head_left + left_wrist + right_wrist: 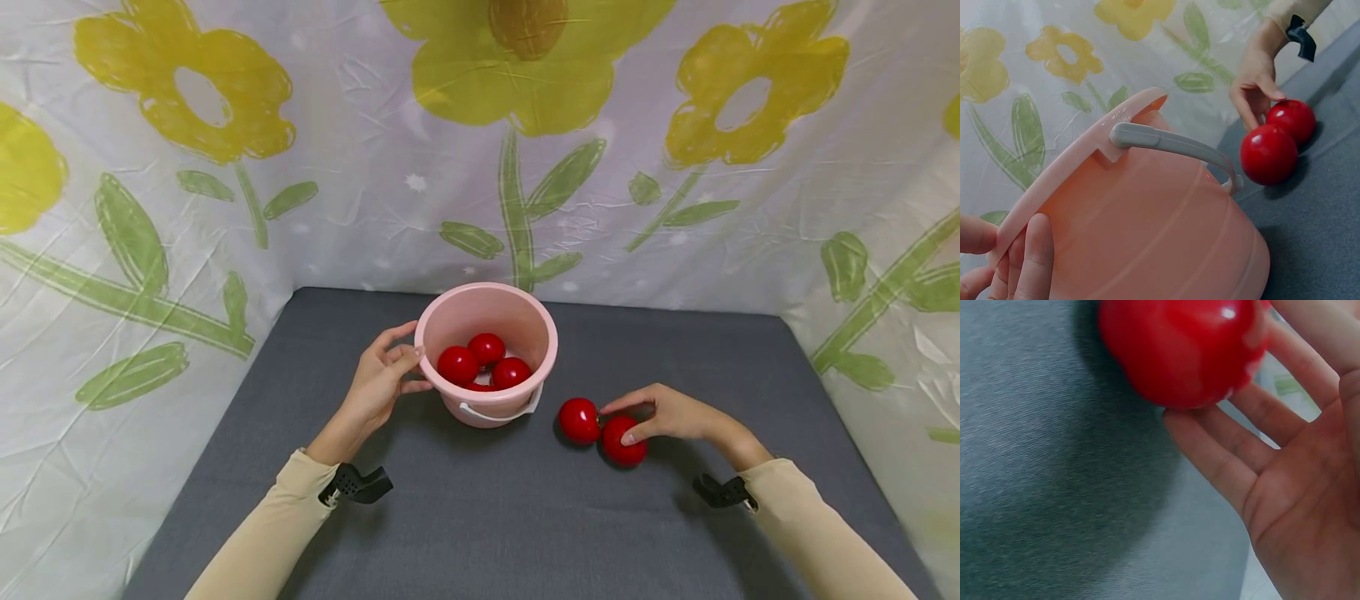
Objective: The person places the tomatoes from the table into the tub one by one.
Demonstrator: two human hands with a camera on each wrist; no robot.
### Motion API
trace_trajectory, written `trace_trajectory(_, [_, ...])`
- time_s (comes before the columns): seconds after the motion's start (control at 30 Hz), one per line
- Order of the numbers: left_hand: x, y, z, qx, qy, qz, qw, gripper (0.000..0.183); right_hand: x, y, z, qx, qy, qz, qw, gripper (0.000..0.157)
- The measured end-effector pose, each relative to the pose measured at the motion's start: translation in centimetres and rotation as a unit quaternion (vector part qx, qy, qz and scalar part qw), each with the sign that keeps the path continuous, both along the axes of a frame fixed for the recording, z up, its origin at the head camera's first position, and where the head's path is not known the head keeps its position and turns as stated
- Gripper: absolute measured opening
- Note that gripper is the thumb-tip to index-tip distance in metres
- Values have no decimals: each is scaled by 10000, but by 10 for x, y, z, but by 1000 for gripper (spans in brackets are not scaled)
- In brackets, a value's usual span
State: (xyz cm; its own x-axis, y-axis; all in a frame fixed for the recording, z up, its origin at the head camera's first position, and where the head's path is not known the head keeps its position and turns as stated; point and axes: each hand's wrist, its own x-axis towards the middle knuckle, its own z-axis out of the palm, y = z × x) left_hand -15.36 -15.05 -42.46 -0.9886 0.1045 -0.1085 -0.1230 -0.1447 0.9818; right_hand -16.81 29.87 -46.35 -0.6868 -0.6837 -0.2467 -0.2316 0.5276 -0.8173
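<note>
A pink bucket [487, 408] with a white handle [501, 414] stands on the dark cloth, its mouth tipped toward me in the head view. Several shiny red round fruits [457, 365] lie inside it. My left hand [377, 379] grips the bucket's left rim, thumb on one side and fingers on the other in the left wrist view. To the right of the bucket, two more red fruits sit side by side. My right hand [667, 414] holds the nearer red fruit [624, 442], thumb on top and fingers around its far side. The other red fruit [579, 421] lies just left of it.
A dark grey cloth [480, 517] covers the table. Behind and at both sides hangs a pale curtain [352, 208] printed with yellow flowers. Each wrist carries a black camera [360, 485] over a beige sleeve.
</note>
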Motion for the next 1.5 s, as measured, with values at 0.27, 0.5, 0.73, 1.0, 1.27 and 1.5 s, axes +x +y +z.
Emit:
trace_trajectory(0.27, [-1, -1, 0, 38, -5, -13, 10000, 57, 7, 3, -3, 12, -56, -24, 10000, 50])
trace_trajectory(0.5, [-1, -1, 0, 44, -12, -24, 10000, 57, 7, 2, 0, -6, 12, -40, 10000, 48])
trace_trajectory(0.73, [-1, 1, -1, 75, -31, 5, 10000, 56, 2, 6, 18, 175, -104, -376, 9991, 52])
trace_trajectory(1.0, [-2, 1, 0, 59, -11, 7, 10000, 56, -14, 1, 42, 193, -98, -350, 9992, 54])
trace_trajectory(1.27, [-1, -1, -1, 143, 79, -50, 9999, 56, -35, -13, 77, 289, 147, -308, 9990, 51])
trace_trajectory(1.5, [-1, 0, -1, 173, 100, -82, 9998, 56, -50, -29, 98, 188, 321, -40, 9993, 50])
